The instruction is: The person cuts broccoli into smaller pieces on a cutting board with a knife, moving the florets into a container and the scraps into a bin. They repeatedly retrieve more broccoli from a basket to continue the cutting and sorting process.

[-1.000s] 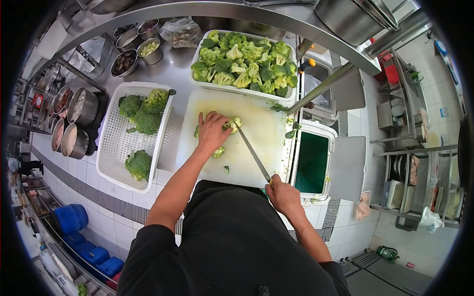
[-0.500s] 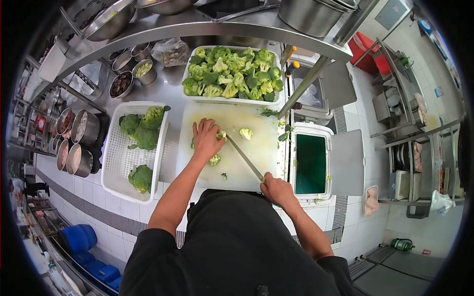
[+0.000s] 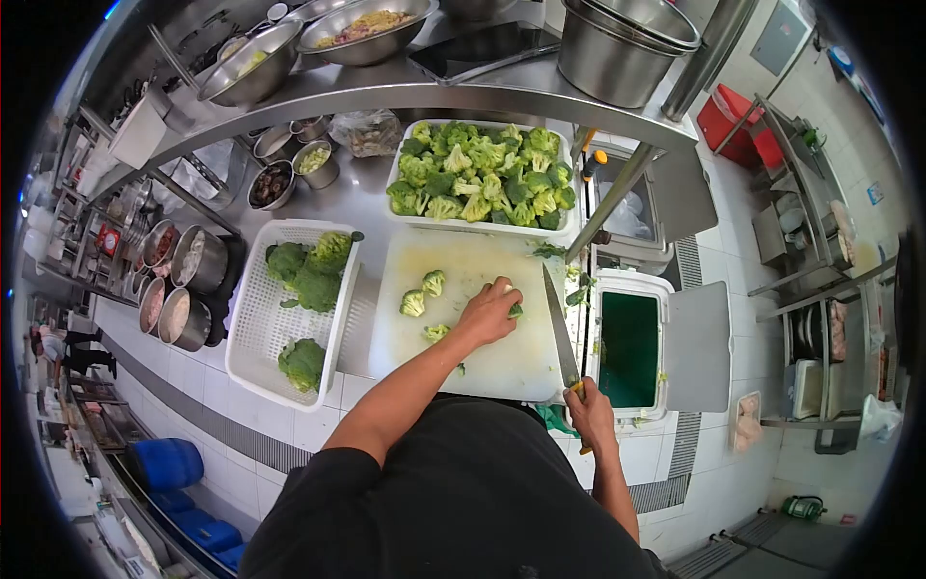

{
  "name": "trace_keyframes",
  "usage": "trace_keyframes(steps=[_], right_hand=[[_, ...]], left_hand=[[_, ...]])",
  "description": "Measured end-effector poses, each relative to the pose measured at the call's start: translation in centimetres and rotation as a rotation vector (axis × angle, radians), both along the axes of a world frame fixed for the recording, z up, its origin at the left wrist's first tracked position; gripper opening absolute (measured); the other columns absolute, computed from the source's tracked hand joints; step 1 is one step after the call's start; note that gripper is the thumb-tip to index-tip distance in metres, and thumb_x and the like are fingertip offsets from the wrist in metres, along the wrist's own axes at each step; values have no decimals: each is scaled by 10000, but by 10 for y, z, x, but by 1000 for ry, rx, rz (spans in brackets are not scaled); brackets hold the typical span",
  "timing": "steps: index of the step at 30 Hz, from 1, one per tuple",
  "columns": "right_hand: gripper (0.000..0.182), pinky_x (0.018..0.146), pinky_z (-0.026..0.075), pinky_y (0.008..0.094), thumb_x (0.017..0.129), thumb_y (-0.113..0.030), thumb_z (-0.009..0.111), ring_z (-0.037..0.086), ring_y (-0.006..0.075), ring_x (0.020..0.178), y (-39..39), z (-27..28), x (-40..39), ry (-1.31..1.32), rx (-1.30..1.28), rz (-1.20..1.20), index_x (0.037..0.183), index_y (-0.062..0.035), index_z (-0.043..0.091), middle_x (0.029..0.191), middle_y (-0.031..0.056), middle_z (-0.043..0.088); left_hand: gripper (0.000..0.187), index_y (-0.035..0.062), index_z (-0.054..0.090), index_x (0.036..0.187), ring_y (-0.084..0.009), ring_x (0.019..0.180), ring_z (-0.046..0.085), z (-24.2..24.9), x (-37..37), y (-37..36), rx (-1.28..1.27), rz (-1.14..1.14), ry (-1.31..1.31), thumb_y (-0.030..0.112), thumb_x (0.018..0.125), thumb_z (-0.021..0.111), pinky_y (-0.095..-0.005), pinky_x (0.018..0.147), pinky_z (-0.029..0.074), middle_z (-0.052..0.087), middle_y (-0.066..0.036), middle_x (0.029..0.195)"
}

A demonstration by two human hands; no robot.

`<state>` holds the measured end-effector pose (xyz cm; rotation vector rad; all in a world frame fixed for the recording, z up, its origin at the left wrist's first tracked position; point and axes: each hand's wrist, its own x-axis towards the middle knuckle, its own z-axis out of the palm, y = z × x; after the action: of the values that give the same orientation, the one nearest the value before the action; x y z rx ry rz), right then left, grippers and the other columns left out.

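Note:
My left hand (image 3: 490, 314) is closed round a broccoli floret (image 3: 515, 311) over the white cutting board (image 3: 482, 376); green shows at its fingertips. My right hand (image 3: 589, 415) grips the handle of a long knife (image 3: 559, 323), whose blade points away from me along the board's right side. Cut broccoli pieces (image 3: 413, 303) lie on the board to the left of my left hand. Behind the board, a white tray (image 3: 477, 227) is heaped with florets. Larger broccoli heads (image 3: 303, 363) sit in a white perforated basket (image 3: 253, 333) at the left.
A steel shelf (image 3: 386, 95) with bowls and a pot (image 3: 622, 58) spans the back. Right of the board stands an open white bin (image 3: 666, 338) with a green interior. Metal pots (image 3: 198, 259) are at the left. A person (image 3: 77, 352) is visible at the far left.
My left hand has moved right across the board to the floret. My right hand has shifted right with the knife, whose blade is now away from the pieces. The camera view has shifted.

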<state>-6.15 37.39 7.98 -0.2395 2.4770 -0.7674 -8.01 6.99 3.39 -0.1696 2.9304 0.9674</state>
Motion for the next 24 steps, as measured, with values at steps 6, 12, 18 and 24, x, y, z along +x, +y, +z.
trace_keyframes(steps=[6, 12, 18, 24], right_hand=[[406, 751, 523, 539, 955, -387, 634, 689, 487, 846, -16, -13, 5, 39, -15, 109, 1126, -19, 612, 875, 284, 708], [381, 765, 526, 549, 951, -384, 647, 686, 498, 880, -47, -22, -7, 63, 4, 291, 1097, -35, 608, 894, 282, 711], [364, 763, 529, 586, 964, -358, 616, 687, 527, 877, -77, -51, -42, -16, 58, 324, 1096, -21, 573, 888, 301, 715], [360, 685, 540, 562, 960, -340, 616, 702, 497, 761, -91, -73, -63, 34, -4, 332, 1063, 1, 558, 805, 294, 698]], left_hand=[[417, 150, 642, 1192, -376, 1173, 574, 36, 27, -90, -23, 299, 165, 168, 786, 733, -471, 984, 516, 520, -109, 1331], [791, 369, 500, 1515, -495, 1307, 529, 8, 63, -112, -196, 387, -227, 387, 786, 808, -538, 989, 554, 368, -213, 1608], [588, 236, 556, 1429, -415, 1058, 641, -7, 78, -76, -188, 581, 44, 247, 868, 732, -519, 843, 587, 518, -181, 1321], [510, 218, 583, 1392, -350, 1062, 654, -13, 83, -82, -121, 584, 131, 252, 898, 704, -461, 898, 565, 521, -157, 1241]])
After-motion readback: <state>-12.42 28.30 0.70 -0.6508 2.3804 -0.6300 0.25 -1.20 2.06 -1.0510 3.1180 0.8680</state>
